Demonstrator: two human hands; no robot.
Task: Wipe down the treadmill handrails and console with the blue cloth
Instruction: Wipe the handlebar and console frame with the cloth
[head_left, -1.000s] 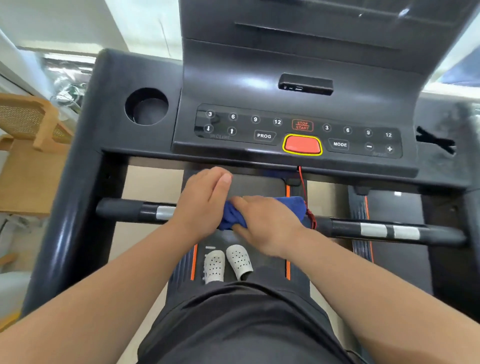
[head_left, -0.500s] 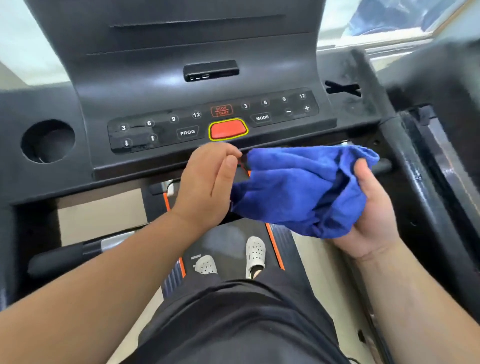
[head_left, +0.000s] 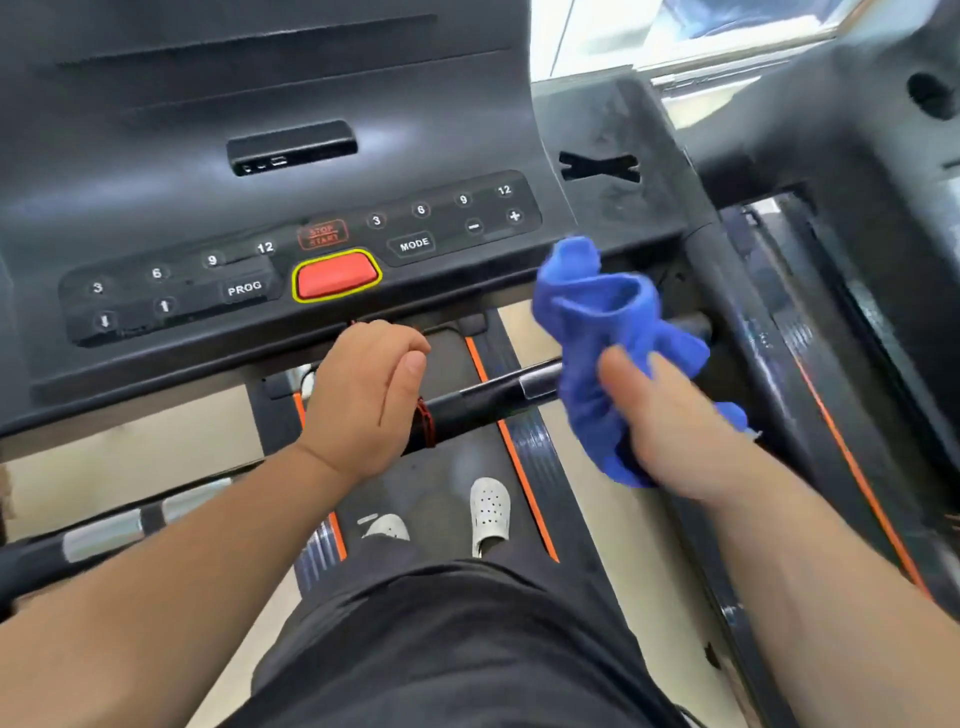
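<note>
A second ago both hands worked the blue cloth (head_left: 613, 332) on the middle of the crossbar (head_left: 483, 397); now the right hand (head_left: 660, 415) alone grips it, bunched, over the bar's right end, just below the console (head_left: 291, 208) corner. The left hand (head_left: 363, 400) has let go and sits loosely curled and empty at mid-bar, beside the red cord (head_left: 426, 423). My guess: the middle is finished, and the right end, side rail and console remain.
</note>
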